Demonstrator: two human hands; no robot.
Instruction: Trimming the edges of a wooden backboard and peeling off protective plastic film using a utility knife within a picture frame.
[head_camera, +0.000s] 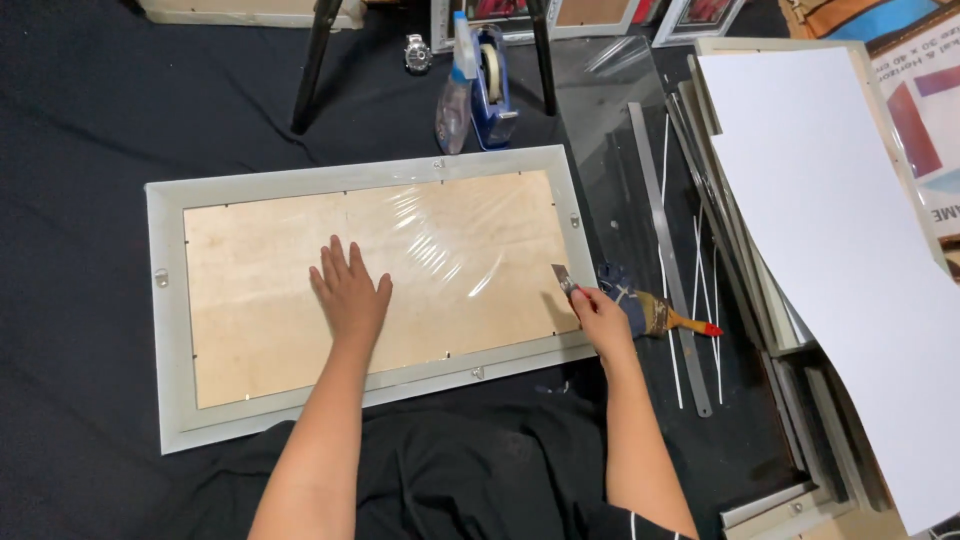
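Note:
A large picture frame (160, 330) with a pale grey border lies face down on black cloth, its tan backing board (260, 330) covered by shiny clear film. My left hand (350, 295) presses flat on the board near its middle, fingers spread. My right hand (600, 315) is at the frame's right edge, gripping a small metal blade (565, 278) whose tip touches the film near the inner border.
A paintbrush (665, 318) with a red-tipped handle lies just right of my right hand. A metal ruler (665, 250) and thin strips lie further right. Stacked frames and a white board (830, 250) fill the right side. A tape dispenser (490, 85), spray bottle (453, 100) and wristwatch (418, 52) sit beyond the frame.

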